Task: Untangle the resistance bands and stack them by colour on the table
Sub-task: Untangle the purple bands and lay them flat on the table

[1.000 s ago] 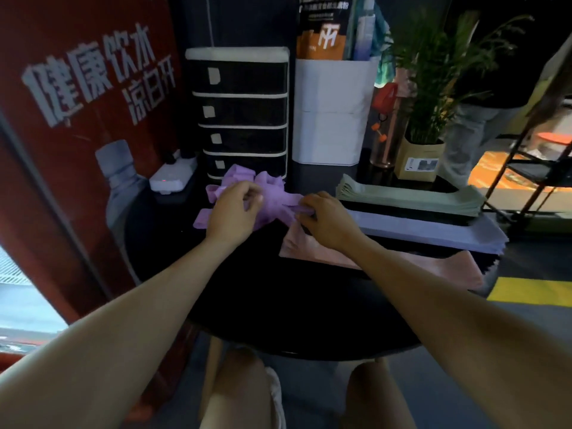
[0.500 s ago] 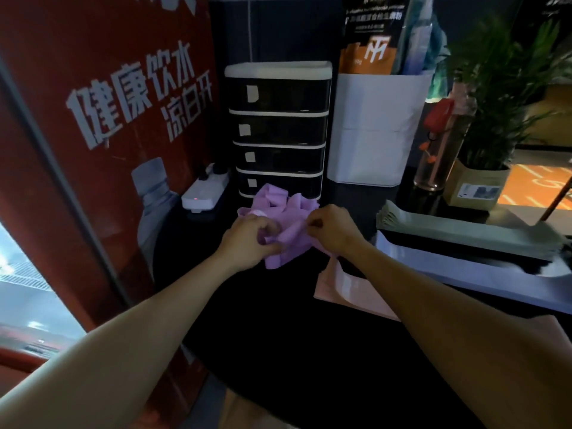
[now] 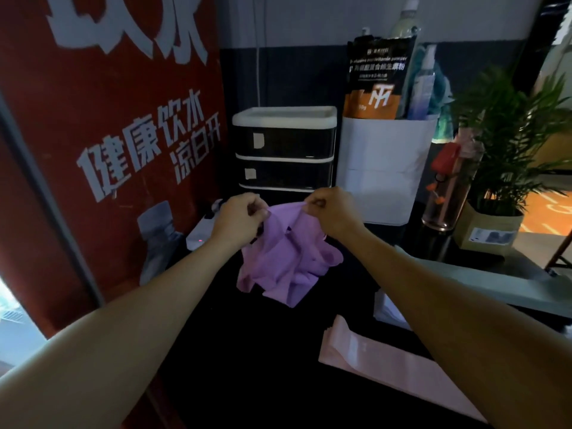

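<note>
Between both hands' fingers (image 3: 260, 213) hangs the purple band tangle (image 3: 288, 261)

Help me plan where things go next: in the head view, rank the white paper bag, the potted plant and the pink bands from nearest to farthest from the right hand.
1. White paper bag: just behind the right hand, slightly to its right.
2. Pink bands: flat on the table, near side, below the forearm.
3. Potted plant: far right at the table's back.
</note>
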A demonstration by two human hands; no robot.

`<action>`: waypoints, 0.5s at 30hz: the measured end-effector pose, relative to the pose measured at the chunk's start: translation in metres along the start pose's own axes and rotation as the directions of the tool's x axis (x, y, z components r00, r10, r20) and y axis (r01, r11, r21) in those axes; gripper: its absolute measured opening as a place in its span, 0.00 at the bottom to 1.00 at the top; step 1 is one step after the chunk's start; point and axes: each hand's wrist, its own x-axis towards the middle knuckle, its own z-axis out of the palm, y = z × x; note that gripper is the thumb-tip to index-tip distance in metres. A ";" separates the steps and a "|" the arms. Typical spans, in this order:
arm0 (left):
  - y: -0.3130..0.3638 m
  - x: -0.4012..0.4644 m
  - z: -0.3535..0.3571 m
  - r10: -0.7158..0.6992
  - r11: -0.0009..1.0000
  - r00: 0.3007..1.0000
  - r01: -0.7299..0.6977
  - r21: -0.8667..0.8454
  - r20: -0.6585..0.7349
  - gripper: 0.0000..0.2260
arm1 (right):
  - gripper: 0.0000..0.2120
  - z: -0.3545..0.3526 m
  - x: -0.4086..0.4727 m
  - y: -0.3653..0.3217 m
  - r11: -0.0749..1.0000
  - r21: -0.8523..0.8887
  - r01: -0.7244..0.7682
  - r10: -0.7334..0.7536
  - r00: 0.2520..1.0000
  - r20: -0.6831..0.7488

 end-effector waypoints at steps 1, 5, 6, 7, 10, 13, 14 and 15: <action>0.002 0.005 -0.002 -0.002 1.000 1.000 0.002 -0.005 -0.027 0.04 | 0.05 -0.001 0.005 -0.002 1.000 0.003 0.019 -0.019 1.000 -0.006; 0.002 0.021 -0.013 -0.058 0.998 0.992 0.055 -0.028 -0.113 0.02 | 0.05 -0.008 0.020 -0.007 0.996 -0.069 0.056 -0.049 0.994 0.096; 0.000 0.023 -0.017 -0.077 0.997 0.988 0.073 -0.039 -0.131 0.02 | 0.06 -0.010 0.023 -0.006 0.994 -0.100 0.043 -0.030 0.992 0.125; -0.002 0.026 -0.019 -0.094 0.995 0.985 0.087 -0.052 -0.143 0.03 | 0.06 -0.012 0.025 -0.004 0.992 -0.125 0.023 -0.006 0.991 0.132; -0.005 0.031 -0.022 -0.128 0.991 0.980 0.119 -0.066 -0.152 0.06 | 0.09 -0.021 0.031 0.003 0.971 -0.239 0.007 0.013 0.997 0.082; -0.007 0.037 -0.023 -0.165 0.986 0.975 0.161 -0.035 -0.152 0.06 | 0.14 -0.035 0.034 0.006 0.908 -0.419 0.012 0.032 0.995 0.097; -0.007 0.039 -0.024 -0.173 0.985 0.972 0.174 -0.013 -0.161 0.05 | 0.14 -0.040 0.036 0.006 0.898 -0.440 0.010 0.034 0.995 0.092; -0.007 0.041 -0.024 -0.183 0.982 0.969 0.187 0.010 -0.168 0.04 | 0.14 -0.044 0.038 0.005 0.896 -0.444 0.004 0.035 0.996 0.079</action>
